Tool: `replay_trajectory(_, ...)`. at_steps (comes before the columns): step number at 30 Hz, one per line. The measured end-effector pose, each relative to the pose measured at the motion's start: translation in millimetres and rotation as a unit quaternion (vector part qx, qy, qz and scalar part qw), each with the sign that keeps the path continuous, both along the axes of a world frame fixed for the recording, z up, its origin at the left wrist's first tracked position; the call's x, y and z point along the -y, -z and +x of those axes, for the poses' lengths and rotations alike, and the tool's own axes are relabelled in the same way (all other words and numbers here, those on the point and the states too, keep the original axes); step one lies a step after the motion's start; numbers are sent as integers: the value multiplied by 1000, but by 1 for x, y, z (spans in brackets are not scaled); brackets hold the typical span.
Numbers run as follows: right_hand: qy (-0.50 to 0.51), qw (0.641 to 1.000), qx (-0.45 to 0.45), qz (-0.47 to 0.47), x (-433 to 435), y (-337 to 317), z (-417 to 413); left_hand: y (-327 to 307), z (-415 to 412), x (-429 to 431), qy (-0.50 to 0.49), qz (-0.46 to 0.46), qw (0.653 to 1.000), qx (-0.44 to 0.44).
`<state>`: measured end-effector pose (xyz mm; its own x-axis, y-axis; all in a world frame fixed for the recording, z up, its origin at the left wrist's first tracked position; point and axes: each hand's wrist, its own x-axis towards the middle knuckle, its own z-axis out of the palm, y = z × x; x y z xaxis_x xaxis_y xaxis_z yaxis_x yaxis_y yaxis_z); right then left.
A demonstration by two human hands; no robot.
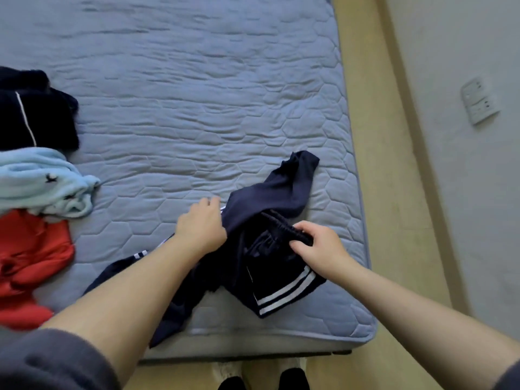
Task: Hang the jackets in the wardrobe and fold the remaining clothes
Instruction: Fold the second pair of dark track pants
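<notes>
Bed [197, 94]: blue-grey quilted cover; it fills most of the view, with its near right corner low in the frame.
Floor [394, 192]: pale wood, running along the bed's right side.
Navy garment [270, 192]: on the bed by the near right corner. Its long axis runs diagonally, from a crumpled end at the near edge up to a loose end pointing far right. A white-striped hem points toward the near right corner.
Pile [31, 192]: at the left edge, well apart from the navy garment, with dark cloth farthest, light blue fleece in the middle and red cloth nearest.
Arms: both bare, with grey sleeves pushed up. They reach in from the bottom corners and converge on the garment.
Left hand [201, 223]: back up, lying over the garment's left part; the thumb side meets a raised fold.
Left fingers [212, 202]: fairly straight, close together and blurred. The thumb is hidden by cloth, so I cannot tell whether it grips.
Right hand [318, 246]: back up, at the elastic waistband [281, 225].
Right fingers [305, 226]: curled, pinching the waistband against the thumb.
Socket [479, 101]: on the right wall.
</notes>
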<state>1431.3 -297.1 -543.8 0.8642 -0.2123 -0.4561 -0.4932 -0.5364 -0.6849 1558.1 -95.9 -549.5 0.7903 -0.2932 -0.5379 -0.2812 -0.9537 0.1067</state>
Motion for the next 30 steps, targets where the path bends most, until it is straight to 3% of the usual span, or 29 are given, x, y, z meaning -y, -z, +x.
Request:
replay_trajectory(3,-91,995,37,-7,-2,-85,18,-71,19,32,135,-196,971,-25)
replay_trajectory(7,-146,985,88,-26,7,-218,35,-174,35,53,299,-223,927,-34)
replay_trajectory(10,-195,972,108,-68,9,-312,42,-248,43,48,317,-262,911,-16)
replay_trajectory(14,-234,952,136,-141,4,-420,40,-341,45,22,343,-299,887,72)
replay_trajectory(20,-253,926,183,-211,-14,-547,27,-455,43,-38,433,-189,864,177)
replay_trajectory(25,-270,892,218,-291,-22,-612,27,-550,47,-80,410,-103,855,300)
replay_trajectory(30,-326,849,236,-343,-41,-672,23,-647,59,-119,419,-55,798,430)
